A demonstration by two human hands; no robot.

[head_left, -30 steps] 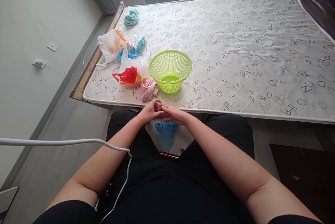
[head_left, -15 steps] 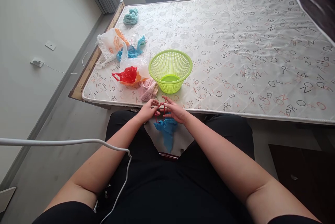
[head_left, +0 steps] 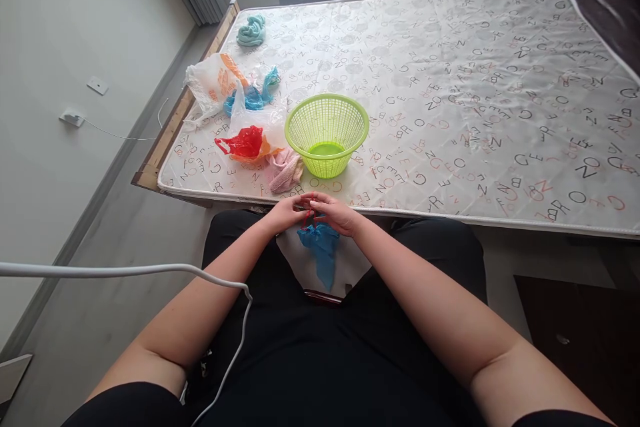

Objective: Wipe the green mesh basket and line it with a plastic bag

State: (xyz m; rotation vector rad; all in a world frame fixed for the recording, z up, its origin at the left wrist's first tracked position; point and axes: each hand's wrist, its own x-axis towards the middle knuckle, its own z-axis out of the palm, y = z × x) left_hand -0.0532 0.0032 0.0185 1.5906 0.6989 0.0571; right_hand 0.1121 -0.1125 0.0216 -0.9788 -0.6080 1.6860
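Observation:
Just in front of the mattress edge, my left hand (head_left: pixel 289 213) and my right hand (head_left: pixel 335 212) meet with their fingers closed on a thin red string (head_left: pixel 307 219). From the string hangs a blue plastic bag (head_left: pixel 323 250), bunched at its top and trailing down between my knees. How the string runs between my fingertips is partly hidden. Beyond my hands, on the mattress, stands a green plastic basket (head_left: pixel 327 157), upright, with a pink cloth (head_left: pixel 286 170) beside it on the left.
Red (head_left: pixel 245 142), blue (head_left: pixel 250 99) and white-and-orange (head_left: pixel 215 84) plastic bags lie along the left of the lettered mattress (head_left: pixel 450 114). A folded teal cloth (head_left: pixel 251 30) rests farther back. A white cable (head_left: pixel 200 272) crosses over my left forearm.
My fingers have come closer together around the red string; my right hand's fingers, spread before, are now drawn in. The blue bag has shifted slightly to the right.

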